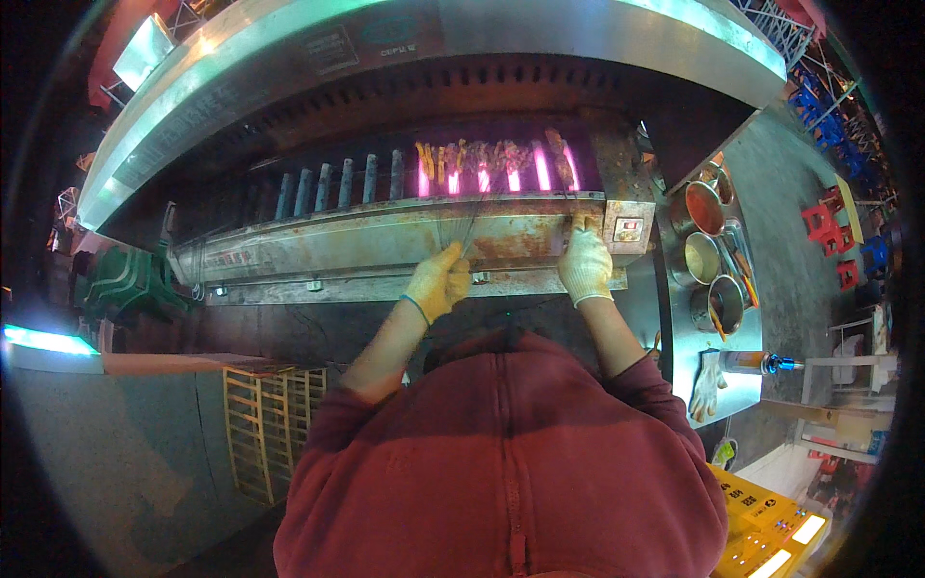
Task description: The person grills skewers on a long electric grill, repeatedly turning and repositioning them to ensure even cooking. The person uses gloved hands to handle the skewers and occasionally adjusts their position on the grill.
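Note:
A long metal grill point(405, 231) stretches before me, its right-hand heating tubes point(541, 167) glowing pink and its left-hand tubes point(325, 188) dark. Several skewers of food point(480, 155) lie over the glowing part. Gathered skewer sticks point(462, 233) run down to my left hand point(439, 283), which wears a yellowish knit glove and is closed on their ends. My right hand point(585, 266), in a pale knit glove, is at the grill's front ledge, at the lower ends of the rightmost skewers point(558, 152); its fingers are partly hidden, and its grip is unclear.
A metal hood point(462, 32) overhangs the grill. On the side table at right point(741, 390) stand metal pots point(725, 296), a blue-topped canister point(748, 362) and a spare glove point(707, 386). A switch box point(630, 230) adjoins my right hand. A yellow device point(759, 516) stands at lower right, a wooden rack point(264, 433) at left.

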Demonstrator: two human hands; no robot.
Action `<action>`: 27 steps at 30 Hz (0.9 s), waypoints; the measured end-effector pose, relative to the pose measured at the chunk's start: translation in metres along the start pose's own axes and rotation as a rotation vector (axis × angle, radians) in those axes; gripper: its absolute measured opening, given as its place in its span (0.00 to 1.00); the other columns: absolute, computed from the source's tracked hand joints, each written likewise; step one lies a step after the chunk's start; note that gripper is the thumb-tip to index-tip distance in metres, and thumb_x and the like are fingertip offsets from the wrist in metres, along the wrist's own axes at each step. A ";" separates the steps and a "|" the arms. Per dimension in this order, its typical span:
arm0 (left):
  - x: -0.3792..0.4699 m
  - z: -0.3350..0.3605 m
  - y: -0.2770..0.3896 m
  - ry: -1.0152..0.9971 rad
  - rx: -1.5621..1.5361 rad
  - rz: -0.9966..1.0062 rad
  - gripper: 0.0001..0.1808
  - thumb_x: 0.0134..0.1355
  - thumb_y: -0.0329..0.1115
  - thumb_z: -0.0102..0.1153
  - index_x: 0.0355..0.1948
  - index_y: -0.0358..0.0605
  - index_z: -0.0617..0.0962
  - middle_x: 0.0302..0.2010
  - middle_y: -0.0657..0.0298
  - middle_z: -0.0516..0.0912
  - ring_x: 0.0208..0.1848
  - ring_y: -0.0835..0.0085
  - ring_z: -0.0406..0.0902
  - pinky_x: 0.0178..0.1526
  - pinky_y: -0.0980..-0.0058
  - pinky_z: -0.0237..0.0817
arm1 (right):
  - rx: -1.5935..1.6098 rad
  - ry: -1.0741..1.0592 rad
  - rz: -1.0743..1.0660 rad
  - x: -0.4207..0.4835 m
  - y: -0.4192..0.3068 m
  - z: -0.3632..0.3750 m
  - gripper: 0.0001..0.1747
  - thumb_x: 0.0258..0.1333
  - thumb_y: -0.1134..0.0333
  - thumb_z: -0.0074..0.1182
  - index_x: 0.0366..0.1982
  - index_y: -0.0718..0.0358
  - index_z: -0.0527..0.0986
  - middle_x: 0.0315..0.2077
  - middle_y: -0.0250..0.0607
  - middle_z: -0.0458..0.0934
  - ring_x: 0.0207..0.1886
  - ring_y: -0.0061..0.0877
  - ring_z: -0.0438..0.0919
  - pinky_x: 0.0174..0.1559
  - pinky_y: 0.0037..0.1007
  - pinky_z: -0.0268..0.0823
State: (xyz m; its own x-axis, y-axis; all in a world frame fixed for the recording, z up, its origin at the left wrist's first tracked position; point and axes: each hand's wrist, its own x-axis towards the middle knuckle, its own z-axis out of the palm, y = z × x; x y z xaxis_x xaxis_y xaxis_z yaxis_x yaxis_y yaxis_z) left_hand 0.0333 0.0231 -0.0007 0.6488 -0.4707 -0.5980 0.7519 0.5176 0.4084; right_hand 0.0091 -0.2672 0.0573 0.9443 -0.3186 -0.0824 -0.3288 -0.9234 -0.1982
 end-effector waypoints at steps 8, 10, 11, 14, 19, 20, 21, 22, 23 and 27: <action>-0.008 0.000 0.026 0.066 0.155 0.058 0.21 0.73 0.52 0.60 0.32 0.49 0.71 0.20 0.74 0.62 0.17 0.81 0.56 0.19 0.78 0.47 | -0.061 0.053 -0.035 0.001 0.005 0.010 0.33 0.59 0.71 0.57 0.67 0.63 0.66 0.55 0.55 0.78 0.48 0.45 0.87 0.44 0.43 0.82; -0.010 0.009 0.002 0.106 0.155 0.133 0.20 0.73 0.52 0.61 0.33 0.49 0.72 0.21 0.73 0.64 0.17 0.80 0.58 0.19 0.77 0.48 | -0.105 0.071 -0.067 0.005 0.010 0.017 0.30 0.60 0.72 0.56 0.65 0.62 0.68 0.51 0.52 0.81 0.46 0.43 0.88 0.42 0.42 0.82; -0.011 0.014 -0.011 0.126 0.155 0.171 0.19 0.73 0.52 0.61 0.34 0.50 0.72 0.21 0.72 0.65 0.17 0.80 0.59 0.18 0.77 0.48 | -0.106 0.054 -0.048 0.008 0.016 0.021 0.30 0.60 0.72 0.56 0.65 0.62 0.68 0.51 0.52 0.81 0.46 0.43 0.88 0.42 0.41 0.82; -0.010 0.012 -0.035 0.061 0.132 0.209 0.15 0.74 0.50 0.60 0.37 0.53 0.74 0.22 0.71 0.68 0.17 0.79 0.61 0.18 0.76 0.50 | -0.110 0.016 -0.027 0.008 0.012 0.018 0.30 0.61 0.72 0.55 0.66 0.62 0.68 0.51 0.52 0.81 0.46 0.43 0.88 0.42 0.41 0.82; -0.010 0.016 -0.039 0.141 0.144 0.192 0.15 0.75 0.49 0.58 0.37 0.52 0.73 0.22 0.71 0.68 0.18 0.79 0.61 0.19 0.76 0.49 | -0.109 0.034 -0.011 0.000 0.005 0.006 0.29 0.63 0.72 0.53 0.67 0.62 0.66 0.52 0.52 0.81 0.47 0.43 0.88 0.44 0.41 0.82; -0.010 0.015 -0.040 0.141 0.139 0.202 0.15 0.75 0.49 0.58 0.37 0.52 0.73 0.22 0.71 0.68 0.18 0.79 0.61 0.18 0.76 0.49 | -0.112 0.016 -0.008 0.000 0.003 0.003 0.29 0.64 0.72 0.53 0.67 0.62 0.66 0.52 0.53 0.81 0.48 0.43 0.87 0.44 0.41 0.82; -0.014 0.021 -0.040 0.140 0.137 0.208 0.16 0.75 0.49 0.58 0.36 0.52 0.73 0.22 0.71 0.68 0.18 0.79 0.61 0.18 0.76 0.48 | -0.114 -0.004 -0.002 0.000 0.003 0.000 0.29 0.64 0.72 0.53 0.66 0.63 0.66 0.53 0.53 0.80 0.49 0.44 0.87 0.45 0.41 0.82; -0.015 0.024 -0.039 0.139 0.135 0.215 0.16 0.75 0.49 0.58 0.36 0.52 0.72 0.22 0.70 0.67 0.18 0.79 0.61 0.18 0.76 0.48 | -0.117 -0.024 0.005 0.000 0.003 -0.001 0.29 0.64 0.72 0.52 0.66 0.63 0.66 0.53 0.53 0.80 0.49 0.44 0.87 0.46 0.42 0.82; -0.015 0.025 -0.039 0.134 0.133 0.221 0.16 0.75 0.50 0.58 0.36 0.52 0.72 0.23 0.70 0.67 0.18 0.79 0.60 0.19 0.76 0.48 | -0.110 -0.013 0.002 0.000 0.004 0.001 0.29 0.64 0.72 0.53 0.66 0.63 0.66 0.54 0.53 0.80 0.50 0.44 0.87 0.46 0.42 0.82; -0.013 0.019 -0.039 0.088 0.144 0.206 0.16 0.75 0.50 0.58 0.36 0.52 0.72 0.23 0.70 0.67 0.18 0.79 0.60 0.19 0.76 0.48 | -0.072 0.015 -0.004 -0.001 0.005 0.000 0.28 0.64 0.72 0.52 0.66 0.62 0.66 0.56 0.53 0.78 0.52 0.45 0.86 0.47 0.43 0.82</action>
State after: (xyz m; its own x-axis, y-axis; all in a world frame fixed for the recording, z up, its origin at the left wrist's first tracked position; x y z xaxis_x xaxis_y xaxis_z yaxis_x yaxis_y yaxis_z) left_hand -0.0020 -0.0040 0.0042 0.7818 -0.2992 -0.5470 0.6182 0.4859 0.6179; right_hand 0.0065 -0.2720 0.0562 0.9460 -0.3173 -0.0670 -0.3235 -0.9375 -0.1280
